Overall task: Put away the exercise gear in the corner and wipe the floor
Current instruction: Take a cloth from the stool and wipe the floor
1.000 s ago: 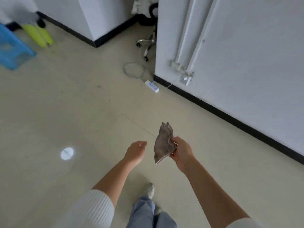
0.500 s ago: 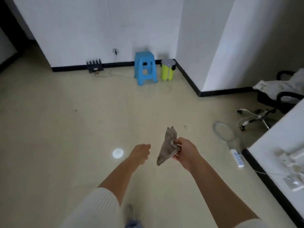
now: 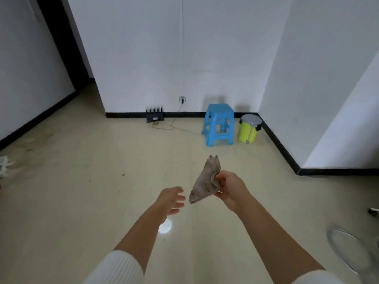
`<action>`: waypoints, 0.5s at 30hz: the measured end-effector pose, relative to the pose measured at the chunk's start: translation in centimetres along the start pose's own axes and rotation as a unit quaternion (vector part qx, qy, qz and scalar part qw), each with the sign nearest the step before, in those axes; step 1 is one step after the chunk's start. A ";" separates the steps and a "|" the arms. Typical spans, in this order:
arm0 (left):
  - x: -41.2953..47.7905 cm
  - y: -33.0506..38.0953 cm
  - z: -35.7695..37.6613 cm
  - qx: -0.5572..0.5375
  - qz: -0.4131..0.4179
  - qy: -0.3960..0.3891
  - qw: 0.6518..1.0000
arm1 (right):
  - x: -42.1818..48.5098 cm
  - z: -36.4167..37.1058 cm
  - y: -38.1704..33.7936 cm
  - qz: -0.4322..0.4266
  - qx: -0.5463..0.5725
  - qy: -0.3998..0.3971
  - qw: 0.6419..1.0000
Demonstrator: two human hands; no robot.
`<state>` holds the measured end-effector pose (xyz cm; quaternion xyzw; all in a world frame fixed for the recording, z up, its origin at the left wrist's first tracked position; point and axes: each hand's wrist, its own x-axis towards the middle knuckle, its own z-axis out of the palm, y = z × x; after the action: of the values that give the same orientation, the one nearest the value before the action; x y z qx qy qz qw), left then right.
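Note:
My right hand (image 3: 229,188) is shut on a folded grey-brown cloth (image 3: 206,181), held upright above the beige floor (image 3: 82,191). Just left of the cloth, my left hand (image 3: 172,199) hangs open and holds nothing; it does not touch the cloth. A thin hoop (image 3: 346,249) lies blurred on the floor at the lower right. In the far corner stand a blue plastic stool (image 3: 218,124) and a yellow-green bin with a grey lid (image 3: 249,129).
A black router (image 3: 155,116) with its cable sits against the far wall's baseboard. A dark doorway (image 3: 59,37) opens at the upper left. White walls jut out on the right. Small white debris (image 3: 4,165) lies at the left edge, and a chair caster (image 3: 373,211) shows at the right edge.
The view has swung left and lifted, from the right wall to the far corner with the stool and bin. The right hand kept the cloth; the left hand's fingers have spread.

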<state>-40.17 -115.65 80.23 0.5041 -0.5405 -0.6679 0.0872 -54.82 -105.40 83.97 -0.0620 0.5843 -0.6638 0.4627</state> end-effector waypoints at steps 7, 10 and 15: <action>16.2 12.5 2.9 -0.079 0.009 -0.043 0.996 | 17.2 1.6 -10.0 -0.032 0.007 -0.013 0.999; 23.8 18.9 5.6 -0.074 -0.008 -0.038 0.997 | 24.7 1.3 -15.1 -0.035 0.033 -0.030 0.998; 35.1 29.0 8.5 -0.107 -0.060 -0.100 0.987 | 37.3 1.2 -24.3 -0.038 0.025 -0.038 0.998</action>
<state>-75.89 -145.12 82.61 0.4540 -0.4403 -0.7732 0.0456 -88.27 -134.60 87.48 -0.0977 0.5467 -0.6925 0.4605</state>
